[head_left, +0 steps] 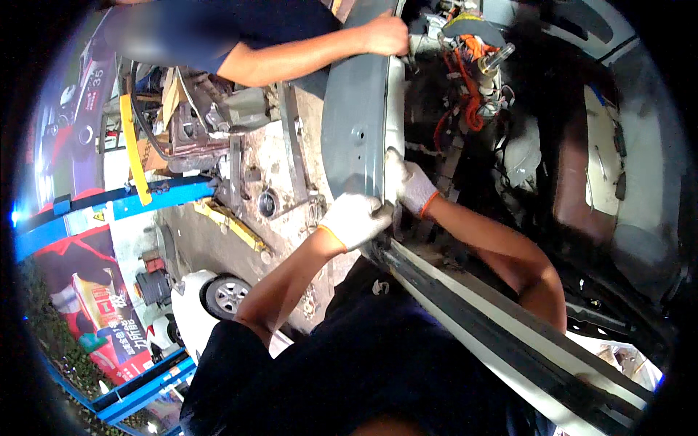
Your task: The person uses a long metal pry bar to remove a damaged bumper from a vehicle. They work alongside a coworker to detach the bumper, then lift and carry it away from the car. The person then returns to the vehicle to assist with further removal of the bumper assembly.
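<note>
A long grey car body panel point(349, 109) with a pale folded edge runs away from me along the car's open bay. My left hand point(356, 220), in a white work glove with an orange cuff, is closed round its near end. On the right side of the same end, my right hand point(414, 186), gloved alike, grips the pale edge, its fingertips partly hidden. At the far end, a co-worker's bare hand point(385, 35) rests on the panel's edge. The car's white and black body sill point(494, 312) passes in front of me to the lower right.
Orange cables point(469, 102) and loose wiring lie inside the open bay at right. On the left floor are dark metal strips point(291, 138), a small round can point(267, 203) and a yellow lift arm point(231, 224). Blue lift beams point(160, 195) and a white car point(193, 294) stand farther left.
</note>
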Available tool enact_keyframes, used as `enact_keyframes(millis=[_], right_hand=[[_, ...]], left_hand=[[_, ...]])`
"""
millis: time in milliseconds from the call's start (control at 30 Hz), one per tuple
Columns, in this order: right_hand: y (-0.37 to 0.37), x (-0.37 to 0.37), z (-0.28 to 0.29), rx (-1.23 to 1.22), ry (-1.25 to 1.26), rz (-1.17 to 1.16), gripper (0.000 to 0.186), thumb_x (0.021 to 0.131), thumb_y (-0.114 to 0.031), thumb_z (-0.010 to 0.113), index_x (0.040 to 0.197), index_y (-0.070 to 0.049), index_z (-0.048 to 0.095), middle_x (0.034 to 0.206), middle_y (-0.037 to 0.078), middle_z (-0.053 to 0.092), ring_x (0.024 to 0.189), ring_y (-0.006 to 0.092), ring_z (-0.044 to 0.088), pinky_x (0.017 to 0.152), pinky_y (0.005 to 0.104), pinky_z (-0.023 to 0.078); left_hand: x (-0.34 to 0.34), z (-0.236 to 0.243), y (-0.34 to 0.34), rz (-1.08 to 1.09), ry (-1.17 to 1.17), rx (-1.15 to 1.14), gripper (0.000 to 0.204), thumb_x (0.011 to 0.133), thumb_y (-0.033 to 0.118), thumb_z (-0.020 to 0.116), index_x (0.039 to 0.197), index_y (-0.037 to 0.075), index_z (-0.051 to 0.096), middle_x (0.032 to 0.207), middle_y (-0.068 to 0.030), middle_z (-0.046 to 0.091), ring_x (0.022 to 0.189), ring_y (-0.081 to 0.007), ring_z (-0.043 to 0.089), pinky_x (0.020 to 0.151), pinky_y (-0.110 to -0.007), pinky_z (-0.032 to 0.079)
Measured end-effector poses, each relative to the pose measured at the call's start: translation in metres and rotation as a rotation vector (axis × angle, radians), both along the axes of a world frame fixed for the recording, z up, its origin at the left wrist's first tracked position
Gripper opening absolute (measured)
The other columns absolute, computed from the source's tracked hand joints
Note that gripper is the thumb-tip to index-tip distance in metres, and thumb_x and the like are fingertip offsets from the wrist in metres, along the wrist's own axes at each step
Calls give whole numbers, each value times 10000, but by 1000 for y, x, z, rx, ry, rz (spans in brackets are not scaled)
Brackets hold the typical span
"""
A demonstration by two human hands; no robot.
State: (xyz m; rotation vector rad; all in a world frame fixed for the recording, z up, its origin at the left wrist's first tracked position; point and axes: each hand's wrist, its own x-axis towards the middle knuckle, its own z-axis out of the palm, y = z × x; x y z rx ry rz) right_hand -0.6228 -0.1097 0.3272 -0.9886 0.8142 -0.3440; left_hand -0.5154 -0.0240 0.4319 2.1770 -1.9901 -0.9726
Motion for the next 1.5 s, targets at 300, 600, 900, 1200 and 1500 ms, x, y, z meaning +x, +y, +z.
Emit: enact_keyframes(millis=[300,600,900,1200,1500], right_hand=[[3,6,-15,70,-136,-31,542,957,-517,421,736,-44,565,627,-47,460,601,71,401,546,291,359],[-5,14,-27,101,-68,-17,614,948,-538,401,926,26,643,722,66,605,703,136,530,681,310,455],[-8,15,-40,-94,38,11,732,888,-646,409,848,44,650,678,159,615,673,211,591,659,356,463],[-4,21,-44,-38,-60,-32,590,933,-525,461,888,32,649,688,78,613,674,122,558,633,299,455],[0,24,-46,-22,-137,-75,640,917,-563,461,912,51,640,722,55,614,699,125,539,667,311,457]], left_hand=[[0,1,1,-32,-24,175,392,844,352,497,692,17,631,715,-224,599,702,-400,600,673,-438,495],[2,2,-2,-111,12,75,411,857,352,480,695,2,622,655,-220,576,627,-371,595,604,-407,483],[1,-10,-1,-32,-73,34,390,818,349,507,671,10,630,667,-232,583,656,-387,614,609,-426,493],[10,-19,3,-166,-147,-10,291,841,283,500,730,41,616,657,-194,599,634,-378,607,577,-445,492],[29,-54,19,-427,-240,-221,106,826,162,491,865,84,551,641,-157,584,569,-340,597,502,-429,485]])
